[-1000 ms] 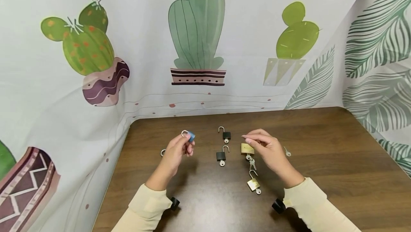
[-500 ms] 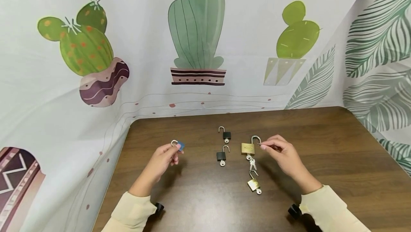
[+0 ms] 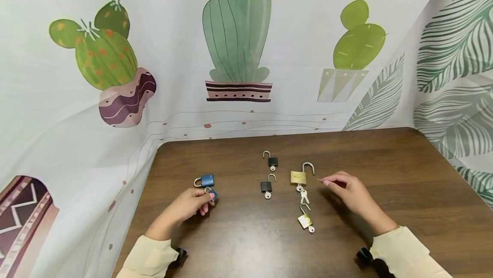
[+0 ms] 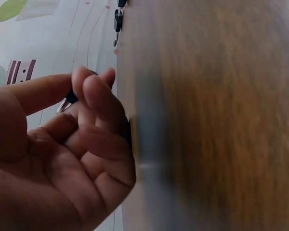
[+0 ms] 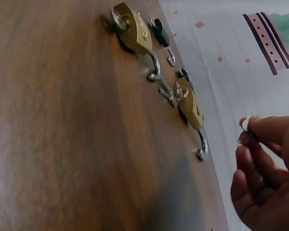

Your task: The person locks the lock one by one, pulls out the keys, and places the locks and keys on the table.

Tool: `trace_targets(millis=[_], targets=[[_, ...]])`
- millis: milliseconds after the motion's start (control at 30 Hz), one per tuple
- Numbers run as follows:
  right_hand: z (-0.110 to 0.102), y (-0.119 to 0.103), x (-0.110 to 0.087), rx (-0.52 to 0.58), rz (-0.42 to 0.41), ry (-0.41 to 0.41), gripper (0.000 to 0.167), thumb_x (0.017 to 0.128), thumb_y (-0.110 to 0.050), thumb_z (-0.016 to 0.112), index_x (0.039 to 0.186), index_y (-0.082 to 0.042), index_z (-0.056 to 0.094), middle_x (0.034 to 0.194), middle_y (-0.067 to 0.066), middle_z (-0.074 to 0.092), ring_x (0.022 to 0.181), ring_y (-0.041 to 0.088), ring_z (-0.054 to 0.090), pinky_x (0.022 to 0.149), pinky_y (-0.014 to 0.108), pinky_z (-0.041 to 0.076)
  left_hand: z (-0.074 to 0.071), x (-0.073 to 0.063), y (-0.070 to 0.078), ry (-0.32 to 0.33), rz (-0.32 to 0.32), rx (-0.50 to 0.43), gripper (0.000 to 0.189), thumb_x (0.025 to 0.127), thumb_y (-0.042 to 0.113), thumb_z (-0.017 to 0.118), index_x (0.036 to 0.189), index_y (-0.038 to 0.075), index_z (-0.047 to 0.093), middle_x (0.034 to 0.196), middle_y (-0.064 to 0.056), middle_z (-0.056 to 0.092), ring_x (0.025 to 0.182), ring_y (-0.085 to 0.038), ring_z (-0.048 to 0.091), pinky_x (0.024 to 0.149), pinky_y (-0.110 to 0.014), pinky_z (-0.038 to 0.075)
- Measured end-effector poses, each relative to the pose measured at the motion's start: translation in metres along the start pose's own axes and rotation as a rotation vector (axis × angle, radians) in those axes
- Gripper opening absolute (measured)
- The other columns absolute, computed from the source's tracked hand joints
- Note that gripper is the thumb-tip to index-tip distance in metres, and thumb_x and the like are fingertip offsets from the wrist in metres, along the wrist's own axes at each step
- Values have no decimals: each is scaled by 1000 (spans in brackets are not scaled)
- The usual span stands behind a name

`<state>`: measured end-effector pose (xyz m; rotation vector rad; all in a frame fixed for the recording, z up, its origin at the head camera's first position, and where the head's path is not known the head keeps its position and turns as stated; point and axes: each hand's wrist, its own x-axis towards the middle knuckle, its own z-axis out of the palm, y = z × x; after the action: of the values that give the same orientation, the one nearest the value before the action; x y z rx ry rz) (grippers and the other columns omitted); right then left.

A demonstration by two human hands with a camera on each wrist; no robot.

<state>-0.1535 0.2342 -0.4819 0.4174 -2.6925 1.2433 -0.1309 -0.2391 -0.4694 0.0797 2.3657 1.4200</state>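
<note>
My left hand [image 3: 189,206] pinches a small blue padlock [image 3: 213,194] between thumb and fingertips, low over the table. Just beyond it lies a larger blue padlock [image 3: 207,180], its shackle pointing left. In the left wrist view the fingers [image 4: 103,103] mostly hide the held padlock. My right hand [image 3: 352,193] pinches a small silver key [image 3: 320,180], mostly covered by the thumb and finger. Left of that hand is a large brass padlock [image 3: 298,178] with its shackle raised and a key in it, more keys [image 3: 304,196] hanging below.
Two black padlocks [image 3: 272,162] with raised shackles and inserted keys lie mid-table. A smaller brass padlock [image 3: 305,221], also with a key, lies nearer the front. The wooden table [image 3: 246,235] meets a cactus-print cloth [image 3: 296,34] at its back edge.
My left hand has moved left and down with the small blue padlock, uncovering the larger blue one. The right hand has drawn right and down with the key, away from the large brass padlock.
</note>
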Motion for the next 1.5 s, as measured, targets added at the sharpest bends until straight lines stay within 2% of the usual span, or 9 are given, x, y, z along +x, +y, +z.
trace_targets(millis=[167,467,700,833,1200,1500], targets=[[-5,4,-1,-72,70,-55,8,95,-18,71,98,-16,78,101,2,76,92,0,61,81,22,50,-3,-1,-5,-37,-13,23,30,98,18,60,87,-8,71,60,3,58,59,-11,56,58,-27,50],[-9,9,-3,-142,122,-129,3,93,-17,73,92,-16,76,90,-1,73,76,4,55,69,24,46,-7,-3,-9,-103,-65,51,31,99,19,59,86,-6,70,61,4,58,58,-10,54,54,-24,45],[-7,12,-3,-197,115,-170,6,93,-14,70,92,-17,76,91,-2,74,84,10,62,76,31,50,-8,-2,-9,-114,-94,56,32,99,19,56,85,-7,68,60,4,56,56,-10,52,52,-24,42],[-5,13,-3,-219,102,-177,7,94,-14,69,92,-17,76,91,-2,74,86,13,64,77,34,51,-8,-1,-9,-117,-104,62,31,100,19,55,85,-6,67,60,4,55,55,-10,51,51,-23,41],[-2,14,-2,-212,83,-167,6,92,-13,73,87,-17,74,83,-4,70,78,7,59,71,28,48,-10,0,-8,-158,-115,50,31,100,20,56,86,-6,66,60,3,54,53,-9,49,52,-23,43],[-1,14,1,-199,110,-171,9,93,-17,71,88,-9,72,77,-6,63,72,4,53,67,23,44,-9,0,-5,-124,-142,56,30,100,21,58,86,-5,65,60,2,54,51,-9,52,50,-23,44]])
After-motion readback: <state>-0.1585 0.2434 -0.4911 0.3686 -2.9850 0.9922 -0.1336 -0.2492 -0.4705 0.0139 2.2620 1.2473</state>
